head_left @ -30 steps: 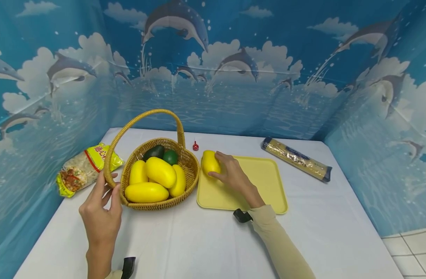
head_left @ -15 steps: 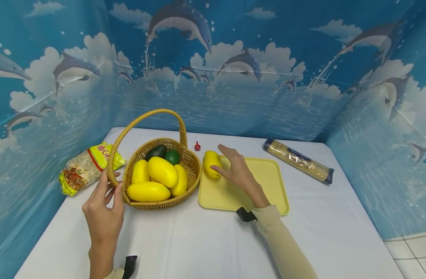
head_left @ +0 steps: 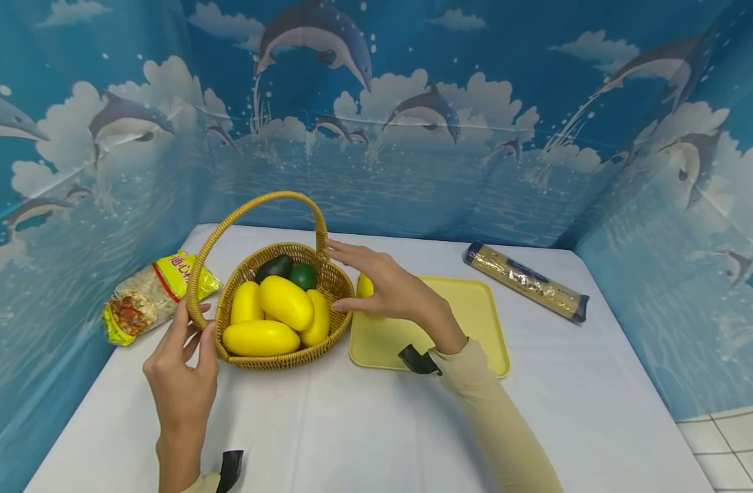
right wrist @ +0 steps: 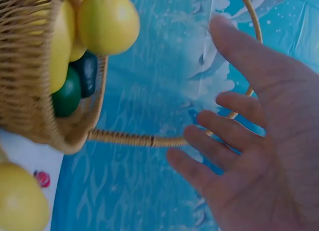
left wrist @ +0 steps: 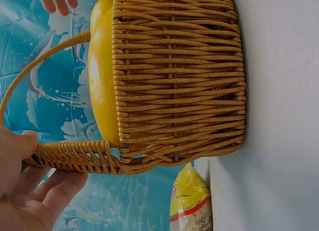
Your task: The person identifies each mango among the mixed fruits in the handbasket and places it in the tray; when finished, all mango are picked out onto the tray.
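Note:
In the head view a wicker basket holds several yellow mangoes, a dark avocado and a round green fruit. My left hand pinches the left foot of its arched handle between thumb and fingers. My right hand reaches over from the right, fingers extended and spread, beside the basket's right rim and handle; the right wrist view shows nothing in its palm. Beneath it, one mango lies mostly hidden on the yellow tray.
A bag of pale dry food lies left of the basket, and a long gold packet at the back right. A small red item shows in the right wrist view. A dolphin-print curtain surrounds the white table.
My right hand has let go of the mango on the tray and moved left to the basket's right side. My left hand has kept its hold on the handle.

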{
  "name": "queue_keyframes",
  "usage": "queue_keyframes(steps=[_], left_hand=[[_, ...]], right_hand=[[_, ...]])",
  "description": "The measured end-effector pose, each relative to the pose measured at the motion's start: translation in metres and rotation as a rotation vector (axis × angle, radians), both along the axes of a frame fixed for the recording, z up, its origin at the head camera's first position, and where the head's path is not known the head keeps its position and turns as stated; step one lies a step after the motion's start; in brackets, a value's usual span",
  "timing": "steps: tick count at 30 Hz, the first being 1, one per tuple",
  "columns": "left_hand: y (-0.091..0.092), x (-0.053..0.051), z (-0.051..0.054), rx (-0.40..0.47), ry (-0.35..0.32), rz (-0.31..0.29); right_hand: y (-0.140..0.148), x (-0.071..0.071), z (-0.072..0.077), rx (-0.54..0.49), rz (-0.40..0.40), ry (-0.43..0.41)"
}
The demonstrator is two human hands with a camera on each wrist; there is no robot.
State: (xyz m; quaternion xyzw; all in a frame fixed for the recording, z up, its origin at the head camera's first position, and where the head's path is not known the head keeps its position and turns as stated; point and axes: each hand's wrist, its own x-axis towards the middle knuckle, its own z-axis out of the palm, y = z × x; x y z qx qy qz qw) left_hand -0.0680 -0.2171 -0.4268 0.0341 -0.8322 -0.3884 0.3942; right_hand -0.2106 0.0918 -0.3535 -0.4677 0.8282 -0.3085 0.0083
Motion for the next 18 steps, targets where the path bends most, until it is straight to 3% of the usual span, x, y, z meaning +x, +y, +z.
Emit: queue_keyframes(steps=[4, 10, 18], left_hand=[[0.0, -0.001, -0.002, -0.001, -0.007, 0.002], [0.0, -0.002, -0.004, 0.001, -0.012, 0.001], [-0.001, -0.001, -0.003, -0.001, -0.01, 0.009]], right_hand=[[-0.02, -0.005, 0.008, 0.131, 0.134, -0.097], [-0.049, -0.015, 0.009, 0.251, 0.241, -0.185], [-0.075, -0.03, 0.002, 0.365, 0.269, -0.237]])
